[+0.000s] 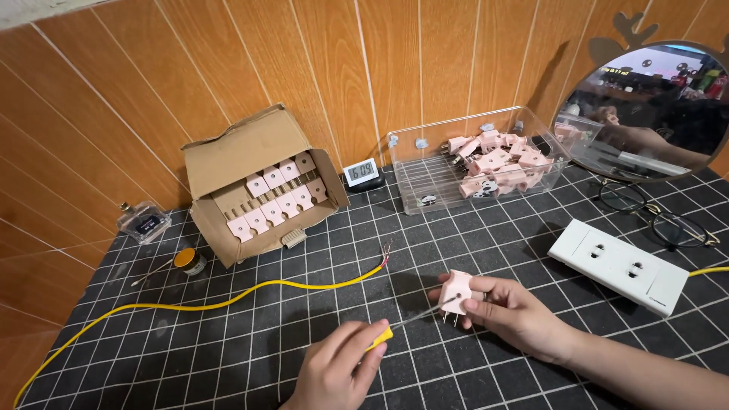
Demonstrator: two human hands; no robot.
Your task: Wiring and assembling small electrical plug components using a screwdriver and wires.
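Note:
My right hand [512, 311] grips a pink plug [456, 291] above the black grid mat, prongs pointing down. My left hand [338, 370] holds a screwdriver [414, 317] by its yellow handle, and the thin metal shaft reaches right to the plug's face. A yellow wire [228, 300] with a stripped end lies on the mat just beyond my hands.
An open cardboard box [262, 190] of pink plugs stands at the back left. A clear plastic bin [478, 159] with several pink plugs sits at the back. A white power strip [619, 266], glasses [657, 216], round mirror [653, 106], small clock [361, 172] and a small tin [190, 260] surround them.

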